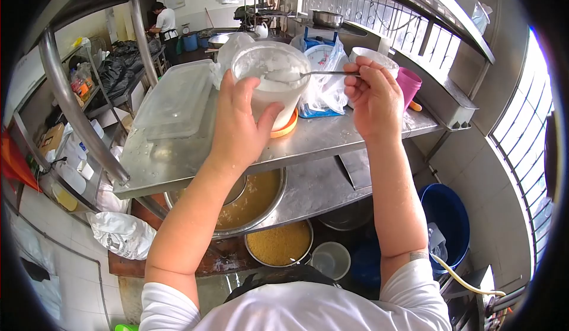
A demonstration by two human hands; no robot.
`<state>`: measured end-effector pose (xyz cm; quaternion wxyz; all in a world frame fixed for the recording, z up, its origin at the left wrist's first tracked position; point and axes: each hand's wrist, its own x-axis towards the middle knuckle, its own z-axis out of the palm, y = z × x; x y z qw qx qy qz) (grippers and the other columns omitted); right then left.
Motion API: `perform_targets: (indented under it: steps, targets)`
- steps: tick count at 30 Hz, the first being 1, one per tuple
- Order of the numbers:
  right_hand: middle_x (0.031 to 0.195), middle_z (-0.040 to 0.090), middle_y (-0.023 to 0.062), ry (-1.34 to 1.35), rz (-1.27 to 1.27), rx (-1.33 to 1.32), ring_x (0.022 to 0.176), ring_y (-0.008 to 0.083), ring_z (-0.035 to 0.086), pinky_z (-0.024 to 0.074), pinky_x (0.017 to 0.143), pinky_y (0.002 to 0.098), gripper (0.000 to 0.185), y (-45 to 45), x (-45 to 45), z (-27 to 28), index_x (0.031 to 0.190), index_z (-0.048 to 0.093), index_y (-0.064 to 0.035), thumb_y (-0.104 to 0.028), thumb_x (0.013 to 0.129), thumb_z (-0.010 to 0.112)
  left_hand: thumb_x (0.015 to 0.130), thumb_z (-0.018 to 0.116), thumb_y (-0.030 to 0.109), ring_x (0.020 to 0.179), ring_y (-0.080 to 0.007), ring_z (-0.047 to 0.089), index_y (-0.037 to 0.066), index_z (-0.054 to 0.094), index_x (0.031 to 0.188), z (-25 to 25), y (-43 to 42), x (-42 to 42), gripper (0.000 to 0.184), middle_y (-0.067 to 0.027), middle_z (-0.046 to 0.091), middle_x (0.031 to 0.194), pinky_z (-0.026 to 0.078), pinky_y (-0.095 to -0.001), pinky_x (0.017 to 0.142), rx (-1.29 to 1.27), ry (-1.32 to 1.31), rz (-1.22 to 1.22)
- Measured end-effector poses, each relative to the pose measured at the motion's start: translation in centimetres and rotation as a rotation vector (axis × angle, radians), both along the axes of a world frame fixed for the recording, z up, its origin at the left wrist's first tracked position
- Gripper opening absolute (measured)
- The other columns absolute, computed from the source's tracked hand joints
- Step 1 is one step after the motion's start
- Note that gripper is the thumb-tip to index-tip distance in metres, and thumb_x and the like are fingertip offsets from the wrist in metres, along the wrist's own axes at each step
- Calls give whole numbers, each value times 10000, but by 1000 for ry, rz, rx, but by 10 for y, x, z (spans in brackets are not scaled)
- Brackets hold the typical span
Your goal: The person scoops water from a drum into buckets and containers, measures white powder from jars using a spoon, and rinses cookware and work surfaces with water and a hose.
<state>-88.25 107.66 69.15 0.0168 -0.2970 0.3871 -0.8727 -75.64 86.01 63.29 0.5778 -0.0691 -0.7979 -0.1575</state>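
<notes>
My left hand (pixel 242 120) is closed around the near left side of a translucent white plastic tub (pixel 278 97), its thumb across the front. White residue coats the tub's inner wall, and white contents show inside. In my right hand (pixel 378 100), a metal spoon (pixel 329 72) is pinched by its handle. The spoon reaches left over the tub's rim, its bowl inside against the white stuff. An orange lid or ring (pixel 286 123) shows under the tub. Just behind stands a blue scale (pixel 320 52), partly covered by a clear plastic bag (pixel 332 85).
A clear lidded box (pixel 178 100) lies left on the steel table (pixel 231 153). To the right are a pink cup (pixel 410 82) and another white tub (pixel 379 58). Below stand a large pan of brownish liquid (pixel 255 197) and a yellow-filled basin (pixel 281 243). A person (pixel 166 23) works far back.
</notes>
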Motion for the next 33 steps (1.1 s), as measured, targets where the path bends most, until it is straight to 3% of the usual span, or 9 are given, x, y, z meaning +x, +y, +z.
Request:
perform_targets:
  steps: [4,6,13,19,21,26,28,30,33]
  targets:
    - [979,715,176,4,-14,-15,764,217,689,590,667,309,199,-5,-13,22,1141,626,70,-10,975,550,815,881,203,1147,-479,581,33,488,1322,9,-9,-3,664,-290,537,1310,490,-513,982,63,-97,-16]
    - [964,711,183,4,-16,-44,757,223,683,585,667,316,191,-7,-28,35,1128,625,83,-21,979,565,837,876,235,1254,-403,576,-3,504,1339,14,-12,-7,669,-222,581,1349,465,-447,1068,174,-196,-14]
    - [942,708,199,76,-51,-191,773,253,692,617,703,343,150,-4,-98,102,1073,619,105,0,977,576,837,865,251,1178,-456,579,2,482,1371,12,-20,-22,703,-260,553,1301,486,-502,1013,150,-162,11]
    - [988,727,191,288,-378,25,790,245,702,620,723,325,193,-8,-105,125,1103,640,109,-22,989,556,861,851,279,1326,-495,496,18,455,1437,2,-26,-32,746,-319,484,1439,431,-521,1116,174,-156,-6]
    - [1006,755,137,543,-493,330,820,212,727,607,748,319,186,-9,-101,122,1109,692,32,-65,1009,569,877,839,271,1356,-395,522,4,458,1451,-1,-28,-35,739,-230,533,1455,419,-445,1143,168,-125,30]
    - [1056,756,40,887,-840,410,864,105,693,569,818,265,216,18,-87,102,1150,745,-58,-97,1081,544,885,833,272,1393,-404,491,13,439,1496,-3,-30,-36,772,-248,506,1495,389,-454,1172,197,-144,-3]
    - [979,769,92,834,-1082,399,837,176,743,594,777,338,183,37,-90,93,1122,730,-64,-109,1027,581,888,831,279,1407,-418,473,16,433,1507,-5,-28,-38,781,-256,497,1505,376,-472,1182,194,-142,-34]
    - [996,774,139,779,-1256,624,938,310,758,577,838,408,200,54,-121,77,1146,732,-109,-127,1024,575,878,834,312,1380,-517,454,61,445,1518,-7,-21,-38,790,-311,442,1517,381,-565,1156,92,-56,146]
    - [1015,770,157,624,-1168,903,982,350,747,566,865,422,204,69,-145,43,1145,714,-68,-122,1020,562,888,813,275,1329,-503,488,72,473,1499,13,4,-29,729,-299,451,1505,396,-574,1123,-271,213,260]
